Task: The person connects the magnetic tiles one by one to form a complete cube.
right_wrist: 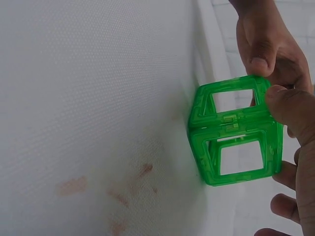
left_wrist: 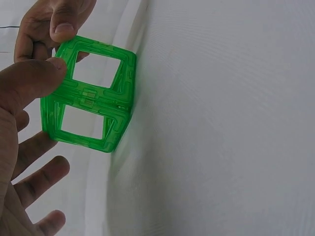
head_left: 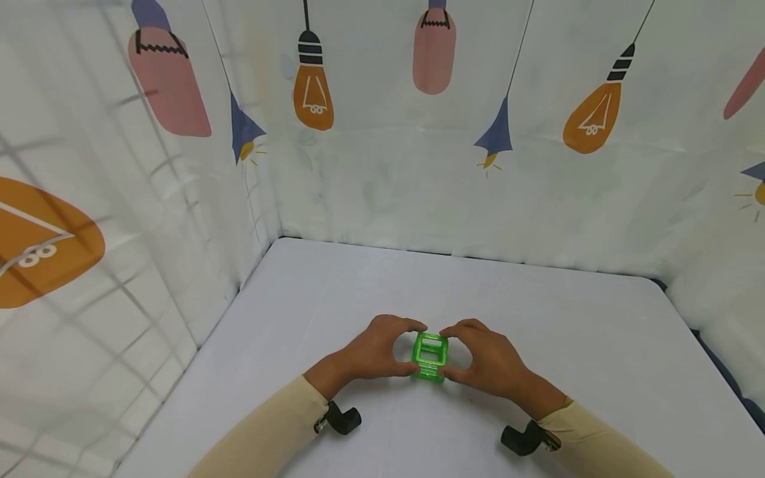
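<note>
A green see-through cube of square magnetic tiles (head_left: 430,364) with open centres stands on the white table between the two hands. My left hand (head_left: 378,346) holds its left side between thumb and index finger. On the opposite side, my right hand (head_left: 491,357) grips the cube with thumb and index finger. The left wrist view shows two framed faces of the cube (left_wrist: 88,94) meeting at an edge, with the left thumb (left_wrist: 37,81) on a corner. In the right wrist view, the right thumb (right_wrist: 293,105) presses the cube (right_wrist: 230,122); the other fingers are spread behind.
The white table (head_left: 370,279) reaches back to a pale curtain (head_left: 382,179) printed with lamps and bulbs. Another curtain side (head_left: 137,219) runs along the left. Faint reddish marks (right_wrist: 118,196) lie on the tabletop. Black wrist cameras (head_left: 343,419) hang under both sleeves.
</note>
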{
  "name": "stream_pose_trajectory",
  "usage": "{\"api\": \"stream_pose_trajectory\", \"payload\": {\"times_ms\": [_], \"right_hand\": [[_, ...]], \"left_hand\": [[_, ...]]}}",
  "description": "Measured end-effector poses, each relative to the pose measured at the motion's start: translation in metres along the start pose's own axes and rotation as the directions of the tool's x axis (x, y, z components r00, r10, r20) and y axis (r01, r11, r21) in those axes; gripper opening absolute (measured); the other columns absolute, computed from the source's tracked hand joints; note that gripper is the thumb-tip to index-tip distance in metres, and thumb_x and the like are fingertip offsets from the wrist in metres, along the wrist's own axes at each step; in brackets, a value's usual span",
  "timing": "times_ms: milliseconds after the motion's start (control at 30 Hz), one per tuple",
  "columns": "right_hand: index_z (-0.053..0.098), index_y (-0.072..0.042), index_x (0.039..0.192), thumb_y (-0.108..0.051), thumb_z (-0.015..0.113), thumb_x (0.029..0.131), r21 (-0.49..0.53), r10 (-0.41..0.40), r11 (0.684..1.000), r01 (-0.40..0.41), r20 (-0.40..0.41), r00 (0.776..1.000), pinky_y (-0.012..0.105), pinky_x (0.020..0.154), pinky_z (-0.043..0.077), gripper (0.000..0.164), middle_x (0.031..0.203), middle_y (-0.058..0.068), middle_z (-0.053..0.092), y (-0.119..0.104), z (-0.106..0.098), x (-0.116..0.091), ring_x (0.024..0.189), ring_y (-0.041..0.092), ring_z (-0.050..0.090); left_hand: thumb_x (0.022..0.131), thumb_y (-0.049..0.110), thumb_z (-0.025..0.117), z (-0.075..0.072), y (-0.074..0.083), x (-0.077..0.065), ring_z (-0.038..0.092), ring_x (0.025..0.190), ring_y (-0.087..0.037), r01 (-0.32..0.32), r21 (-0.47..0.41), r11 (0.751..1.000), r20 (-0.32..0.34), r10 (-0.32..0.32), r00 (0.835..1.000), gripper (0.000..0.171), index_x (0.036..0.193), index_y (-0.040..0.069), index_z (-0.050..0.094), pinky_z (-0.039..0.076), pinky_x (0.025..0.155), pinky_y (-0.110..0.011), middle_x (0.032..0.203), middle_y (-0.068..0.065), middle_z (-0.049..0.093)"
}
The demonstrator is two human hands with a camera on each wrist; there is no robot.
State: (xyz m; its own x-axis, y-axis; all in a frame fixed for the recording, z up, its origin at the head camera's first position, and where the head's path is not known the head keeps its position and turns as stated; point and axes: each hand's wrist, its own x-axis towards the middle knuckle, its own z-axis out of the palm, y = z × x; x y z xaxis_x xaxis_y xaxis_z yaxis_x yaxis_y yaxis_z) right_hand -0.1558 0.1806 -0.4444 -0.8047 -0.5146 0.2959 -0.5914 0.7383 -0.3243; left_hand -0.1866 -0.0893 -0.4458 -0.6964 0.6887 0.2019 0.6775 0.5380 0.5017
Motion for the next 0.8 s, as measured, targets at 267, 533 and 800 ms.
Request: {"api": "stream_pose_trajectory", "payload": {"times_ms": [267,533,800], "right_hand": [[0.065,-0.021,0.13,-0.051,0.088,0.077,-0.015,-0.005,1.0,0.005,-0.011,1.0,0.033,0.074,0.058,0.065,0.127,-0.002,0.062,-0.002,0.0,0.0,0.098,0.017,0.07],[0.064,-0.019,0.132,-0.053,0.087,0.078,-0.027,-0.002,1.0,0.001,-0.032,0.999,0.032,0.07,0.057,0.068,0.129,0.0,0.064,-0.002,-0.002,-0.001,0.095,0.018,0.071],[0.062,-0.02,0.136,-0.053,0.079,0.086,-0.053,0.088,0.995,-0.09,-0.042,0.995,0.042,0.078,0.058,0.062,0.134,0.001,0.062,0.008,-0.011,-0.005,0.11,0.021,0.068]], "left_hand": [[0.084,0.038,0.086,-0.002,0.002,-0.001,0.06,0.119,-0.02,0.015,-0.017,1.0,0.014,-0.015,1.0,0.068,0.141,0.012,0.06,0.039,0.108,-0.045,0.13,0.005,0.065],[0.084,0.04,0.086,-0.001,0.0,-0.001,0.06,0.121,-0.02,0.026,-0.012,1.0,0.012,-0.026,1.0,0.069,0.142,0.014,0.059,0.038,0.109,-0.044,0.132,0.005,0.064],[0.085,0.046,0.084,-0.007,-0.004,-0.002,0.049,0.135,-0.015,0.076,-0.031,0.997,0.038,-0.075,0.996,0.075,0.147,0.017,0.054,0.038,0.112,-0.043,0.145,0.008,0.055]]}}
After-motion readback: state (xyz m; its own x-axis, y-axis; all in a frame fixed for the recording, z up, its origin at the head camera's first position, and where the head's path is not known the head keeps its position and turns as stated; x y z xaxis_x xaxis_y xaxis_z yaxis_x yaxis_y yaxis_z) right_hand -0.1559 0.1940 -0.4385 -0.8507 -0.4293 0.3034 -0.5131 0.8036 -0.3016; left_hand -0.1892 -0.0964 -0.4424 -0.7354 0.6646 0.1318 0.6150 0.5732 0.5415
